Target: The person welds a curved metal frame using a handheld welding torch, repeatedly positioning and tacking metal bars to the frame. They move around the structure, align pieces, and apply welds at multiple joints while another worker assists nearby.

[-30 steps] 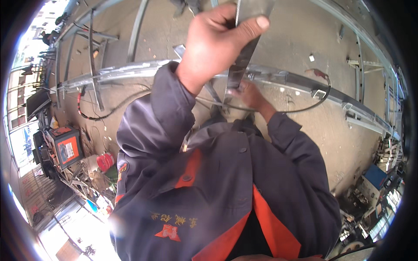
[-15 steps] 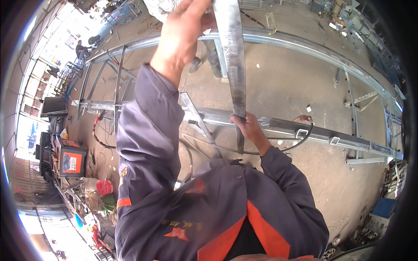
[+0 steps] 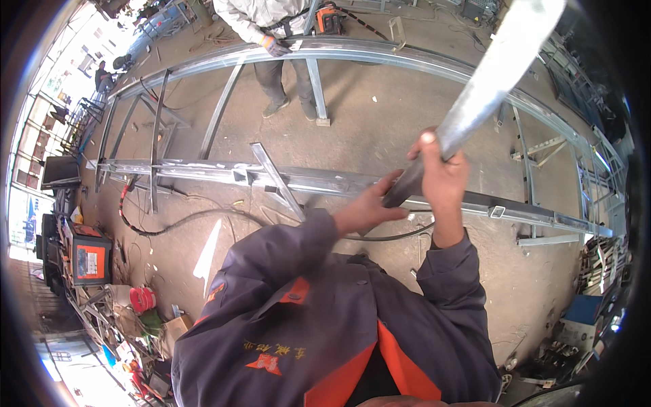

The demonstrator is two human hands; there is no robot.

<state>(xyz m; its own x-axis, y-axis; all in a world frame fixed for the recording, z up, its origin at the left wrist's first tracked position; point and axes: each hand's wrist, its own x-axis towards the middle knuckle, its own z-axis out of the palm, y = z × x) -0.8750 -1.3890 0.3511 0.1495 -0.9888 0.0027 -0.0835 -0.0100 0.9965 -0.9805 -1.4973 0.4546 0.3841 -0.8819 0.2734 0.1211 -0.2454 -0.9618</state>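
Note:
A long grey metal bar (image 3: 468,108) slants up and to the right in front of me, its upper part blurred and bright. My right hand (image 3: 444,180) wraps round it towards its lower end. At that lower end is my left hand (image 3: 369,209), with thumb and fingers on either side of the bar. Beneath both hands runs the near steel rail (image 3: 325,180) of a large frame. A short square-section piece (image 3: 277,180) lies slantwise across this rail, left of my hands.
Beyond the near rail runs a far rail (image 3: 380,49), with another person (image 3: 261,20) in grey standing behind it, one gloved hand on it. A dark cable (image 3: 183,220) curves over the floor at left. An orange-and-black box (image 3: 90,261) and a red bucket (image 3: 142,299) stand far left.
The bar has swung from nearly upright to a rightward slant. My left hand has come down from its upper part to its lower end. My right hand has moved up and right.

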